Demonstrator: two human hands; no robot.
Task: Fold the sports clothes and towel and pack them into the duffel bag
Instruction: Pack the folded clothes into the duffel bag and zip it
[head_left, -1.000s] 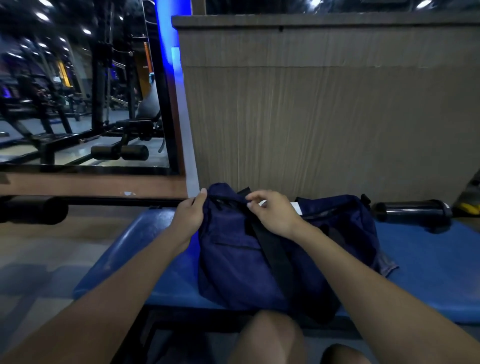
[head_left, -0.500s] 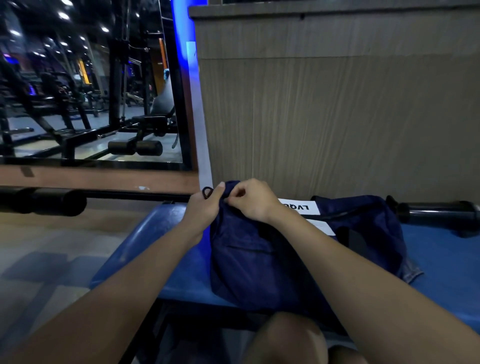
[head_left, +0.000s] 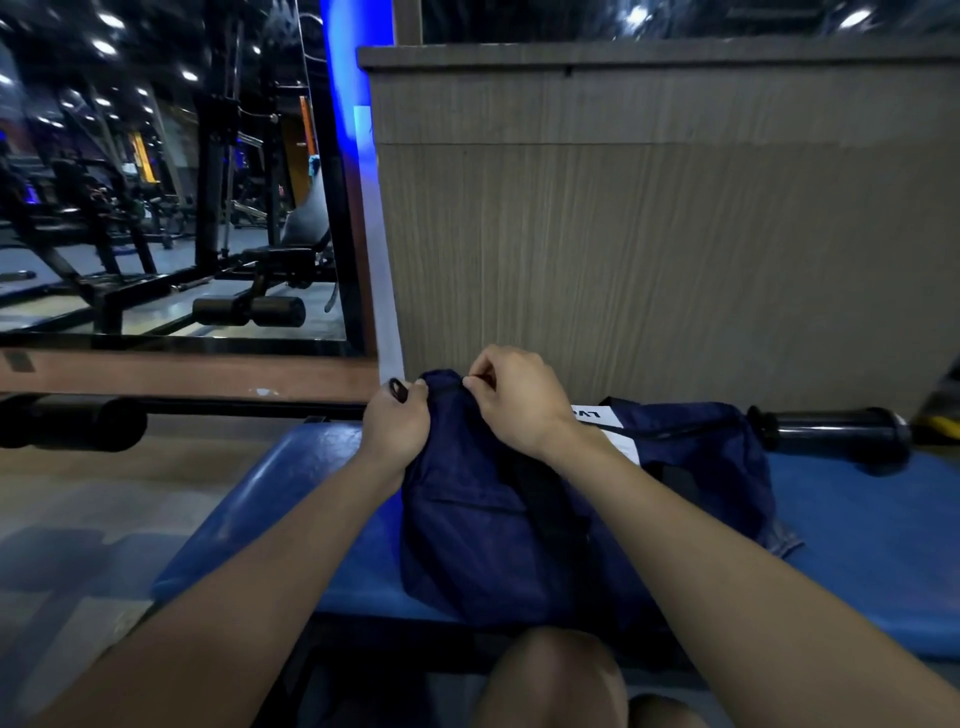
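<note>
The duffel bag (head_left: 498, 525) is dark blue and sits on the blue bench (head_left: 857, 525), right in front of the person's knees and close to the wooden wall (head_left: 649, 249). A second ago the right hand (head_left: 511, 400) was nearer the middle of the bag's top, over the black strap (head_left: 545, 499). Now it has slid to the left end, and the two hands are almost touching. The left hand (head_left: 397, 426) grips the left corner of the bag, its fingers curled around the cloth, with a small black loop (head_left: 399, 389) poking out by the thumb. The right hand pinches something tiny at the top edge between thumb and finger. It is most likely the zipper pull, but it is too small to see for sure. A white cloth with black letters (head_left: 605, 428) peeks out of the top behind the right wrist, so that part of the bag looks open and some things seem to be inside already. This probably means the person is working the zipper at the end of the bag, with the left hand keeping the bag from sliding. A black bottle (head_left: 831, 431) lies on the bench to the right.
</note>
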